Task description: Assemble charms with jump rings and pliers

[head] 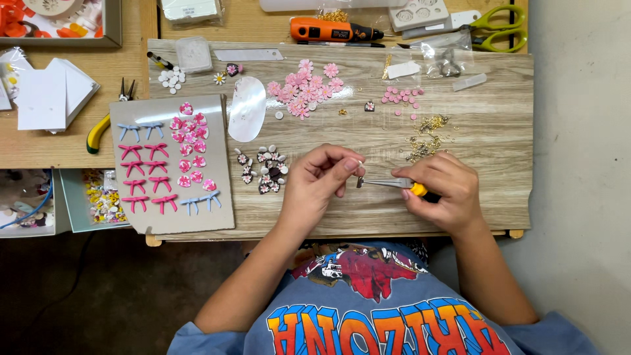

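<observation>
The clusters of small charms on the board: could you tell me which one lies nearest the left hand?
The dark flower-patterned charms, just beside the left hand; the pink flower pile lies further up.

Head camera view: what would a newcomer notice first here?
At the center, the left hand pinches a tiny piece against the pliers held by the right hand. Left of them, a grey card carries pink and blue bows. Farther back lies a pile of pink flowers.

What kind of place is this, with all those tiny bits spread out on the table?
Most likely a small craft or jewellery-making bench. A grey card carries rows of little pink and blue bows, pink clay flowers and gold findings lie on the wooden board, and the right hand works small pliers against a tiny piece pinched in the left hand.
</observation>
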